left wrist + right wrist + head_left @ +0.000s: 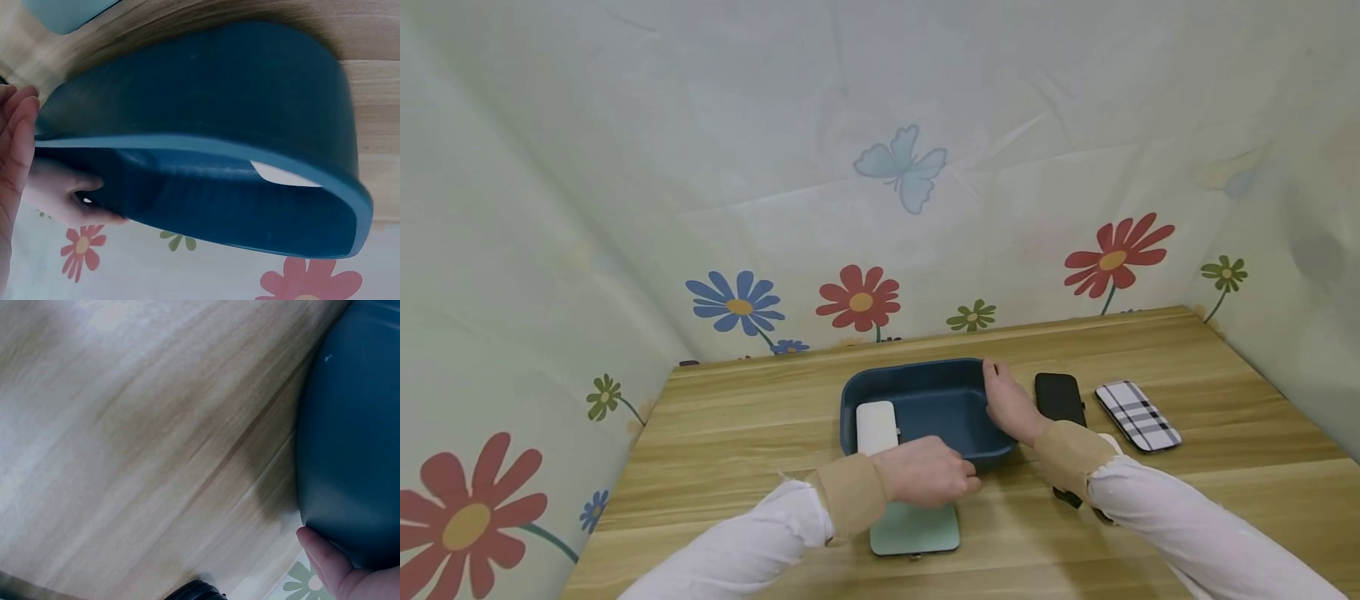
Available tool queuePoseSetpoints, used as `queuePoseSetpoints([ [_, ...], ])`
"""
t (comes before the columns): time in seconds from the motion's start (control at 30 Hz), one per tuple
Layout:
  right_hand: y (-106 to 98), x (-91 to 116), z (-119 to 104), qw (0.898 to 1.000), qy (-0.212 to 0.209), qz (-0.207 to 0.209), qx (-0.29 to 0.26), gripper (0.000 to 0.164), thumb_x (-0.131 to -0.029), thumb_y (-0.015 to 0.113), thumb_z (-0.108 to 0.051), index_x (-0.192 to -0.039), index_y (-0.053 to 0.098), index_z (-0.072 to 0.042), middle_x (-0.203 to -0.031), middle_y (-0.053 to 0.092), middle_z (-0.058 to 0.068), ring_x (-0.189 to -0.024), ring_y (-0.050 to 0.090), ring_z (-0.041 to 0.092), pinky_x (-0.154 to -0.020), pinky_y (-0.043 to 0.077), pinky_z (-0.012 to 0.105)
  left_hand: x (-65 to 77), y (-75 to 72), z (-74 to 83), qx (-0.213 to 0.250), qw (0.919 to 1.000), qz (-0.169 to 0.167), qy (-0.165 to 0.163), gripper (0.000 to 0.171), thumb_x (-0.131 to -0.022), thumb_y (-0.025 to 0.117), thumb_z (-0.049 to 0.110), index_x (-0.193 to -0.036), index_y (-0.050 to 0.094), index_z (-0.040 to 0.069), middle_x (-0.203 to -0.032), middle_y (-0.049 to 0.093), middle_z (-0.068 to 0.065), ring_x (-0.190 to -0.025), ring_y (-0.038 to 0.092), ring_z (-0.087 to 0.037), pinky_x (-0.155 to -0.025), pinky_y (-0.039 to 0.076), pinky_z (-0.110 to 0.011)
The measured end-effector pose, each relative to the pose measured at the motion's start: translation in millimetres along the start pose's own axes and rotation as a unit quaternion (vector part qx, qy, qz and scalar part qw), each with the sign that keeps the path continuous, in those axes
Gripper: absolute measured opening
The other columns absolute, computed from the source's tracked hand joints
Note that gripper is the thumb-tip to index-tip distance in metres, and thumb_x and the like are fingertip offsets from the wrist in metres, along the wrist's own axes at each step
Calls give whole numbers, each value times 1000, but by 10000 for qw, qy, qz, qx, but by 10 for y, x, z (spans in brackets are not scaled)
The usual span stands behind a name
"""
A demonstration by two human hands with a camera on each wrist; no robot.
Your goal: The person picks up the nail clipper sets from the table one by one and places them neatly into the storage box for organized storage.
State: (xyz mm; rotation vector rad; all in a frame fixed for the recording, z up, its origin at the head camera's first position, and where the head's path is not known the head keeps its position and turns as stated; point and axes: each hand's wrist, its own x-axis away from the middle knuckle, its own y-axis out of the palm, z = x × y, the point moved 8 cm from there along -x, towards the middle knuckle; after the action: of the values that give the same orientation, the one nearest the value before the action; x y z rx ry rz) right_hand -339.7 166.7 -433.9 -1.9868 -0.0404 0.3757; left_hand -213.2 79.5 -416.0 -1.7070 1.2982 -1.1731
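Note:
A dark blue plastic basin [940,408] sits on the wooden table, with a white flat case [876,425] inside at its left end. My right hand [1011,404] grips the basin's right rim, fingertips on the far corner. My left hand [928,471] is at the front rim near the right corner, its fingers curled at the edge; in the left wrist view the fingers [22,131] meet the rim's end. Part of the white case is hidden behind the left hand and cuff. A mint green flat case [917,529] with a small clasp lies below the left hand.
To the right of the basin lie a black flat case [1060,398] and a plaid one [1138,417]. More items, partly hidden, lie under the right forearm, including a white one [1111,442]. A flower-printed curtain [910,250] stands behind the table [737,450].

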Motion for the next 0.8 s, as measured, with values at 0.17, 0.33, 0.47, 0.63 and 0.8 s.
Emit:
queuePoseSetpoints([
  [0.17,1,0,-7,10000,-31,22,8,61,-75,58,13,-128,28,19,-111,38,37,-45,44,19,-41,38,30,17,45,12,6,10000,-20,-28,18,-86,58,15,-103,64,20,-83,56,9,-64,51,-2,-51,43,-17],
  [0.33,-1,3,-6,9998,-109,148,10,60,-74,59,13,-126,30,18,-108,39,36,-44,43,19,-40,38,30,32,99,15,167,9998,-39,-94,17,-86,58,15,-101,65,20,-83,57,10,-66,53,-2,-53,45,-19],
  [0.47,12,4,7,9999,-88,119,-38,59,-75,59,13,-126,30,18,-108,39,36,-44,43,19,-40,38,30,51,161,17,281,9995,-28,-161,13,-85,58,16,-95,65,20,-81,56,10,-65,54,-3,-53,46,-20],
  [0.63,19,11,10,10000,-39,-16,-66,60,-76,58,13,-128,28,18,-112,37,38,-42,41,17,-40,37,29,84,189,31,216,9995,134,-173,10,-83,59,16,-89,64,21,-78,55,10,-64,55,-3,-51,46,-22],
  [0.8,13,12,7,10000,-37,17,-72,60,-75,59,13,-127,29,17,-111,37,38,-42,42,17,-40,38,29,88,194,24,394,9990,58,-225,9,-83,59,16,-88,64,21,-77,56,10,-60,53,-3,-50,45,-22],
])
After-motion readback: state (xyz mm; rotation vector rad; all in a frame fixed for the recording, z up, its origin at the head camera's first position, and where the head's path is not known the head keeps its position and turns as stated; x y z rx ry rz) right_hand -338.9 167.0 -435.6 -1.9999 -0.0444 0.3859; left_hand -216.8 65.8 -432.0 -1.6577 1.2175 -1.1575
